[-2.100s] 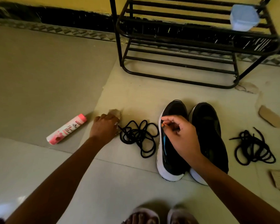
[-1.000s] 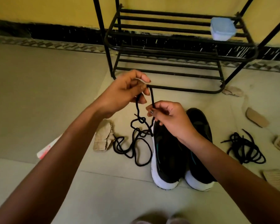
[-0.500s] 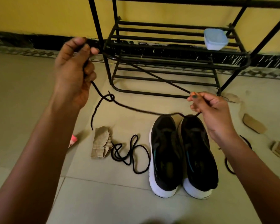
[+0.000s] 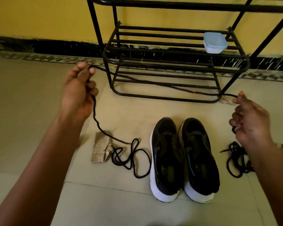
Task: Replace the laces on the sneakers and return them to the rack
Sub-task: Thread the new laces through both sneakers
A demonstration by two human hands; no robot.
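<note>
Two black sneakers with white soles, the left sneaker [image 4: 166, 159] and the right sneaker [image 4: 199, 157], stand side by side on the floor, toes toward the black metal rack [image 4: 167, 95]; no laces show in them. A black lace [image 4: 153, 82] stretches taut between my hands above the floor. My left hand [image 4: 78, 92] pinches it at the left, and the slack drops to a loose coil [image 4: 131, 159] beside the left sneaker. My right hand [image 4: 250, 121] pinches the lace's other end at the right. A second black lace [image 4: 235, 159] lies bundled on the floor under my right wrist.
A piece of crumpled cardboard [image 4: 100, 147] lies left of the coil. A pale blue lidded container [image 4: 215, 42] sits on the rack's middle shelf. More cardboard scraps [image 4: 227, 101] lie by the rack's right foot. The yellow wall with a black skirting stands behind.
My hands have moved wide apart, pulling the lace straight and taut. The knot seen in it half a second ago is gone. More lace has lifted off the floor coil.
</note>
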